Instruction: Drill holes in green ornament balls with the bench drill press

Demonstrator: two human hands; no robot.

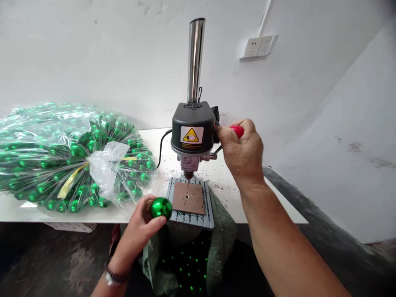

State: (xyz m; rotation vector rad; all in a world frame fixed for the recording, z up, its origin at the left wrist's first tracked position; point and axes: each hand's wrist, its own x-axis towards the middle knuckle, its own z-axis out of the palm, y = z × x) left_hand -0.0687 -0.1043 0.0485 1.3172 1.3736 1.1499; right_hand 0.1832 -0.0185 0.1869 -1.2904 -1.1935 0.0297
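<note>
A shiny green ball (161,207) is pinched between the thumb and fingers of my left hand (145,220), at the left front corner of the drill press's grooved base (192,222). My right hand (243,152) is wrapped around the red-knobbed lever (237,131) on the right side of the drill press (193,126). Its thin drill bit (187,181) points down above a brown board (194,198) with small holes in it. The ball is apart from the bit.
A tied clear plastic bag (107,165) full of green balls lies on the left of the white table (225,185). Dark shavings surround the base. Below the table edge, an open green woven sack (221,243) holds more green balls. Wall sockets (258,46) are at upper right.
</note>
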